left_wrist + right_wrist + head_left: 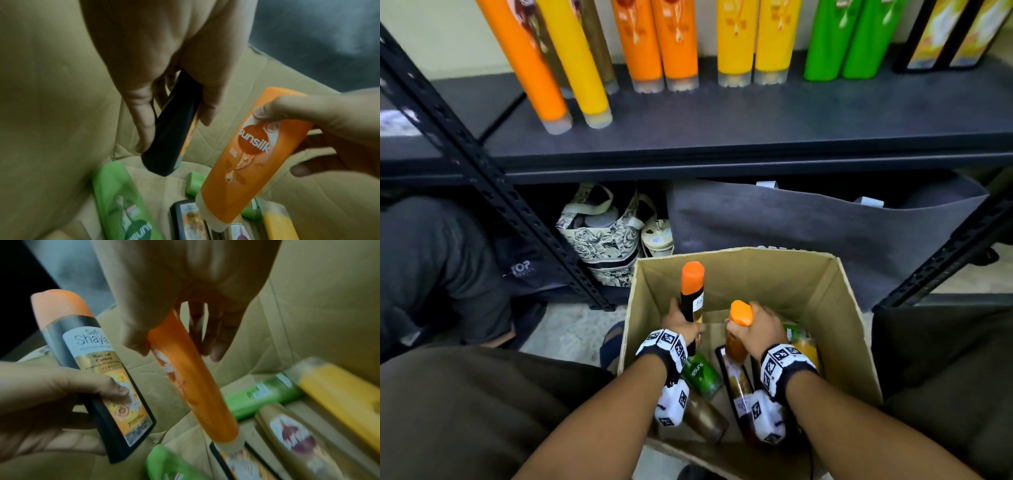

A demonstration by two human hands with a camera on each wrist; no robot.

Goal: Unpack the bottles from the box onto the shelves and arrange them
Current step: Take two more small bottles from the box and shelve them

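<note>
The orange bottle [244,155] reads "sunsilk"; the black bottle [107,382] reads "Safi Shayla", "Hair Fall Control" (smaller print illegible); a green bottle [700,375] reads "sunsilk".

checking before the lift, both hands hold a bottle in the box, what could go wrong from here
1. The right hand pinches the orange bottle only near its top end, so it may swing or slip.
2. The shelf row is crowded with leaning bottles; placing the black bottle from the left hand could topple neighbours.

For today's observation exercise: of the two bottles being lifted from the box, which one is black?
The black bottle with the orange cap, gripped by the left hand. The right hand holds an all-orange bottle.
</note>
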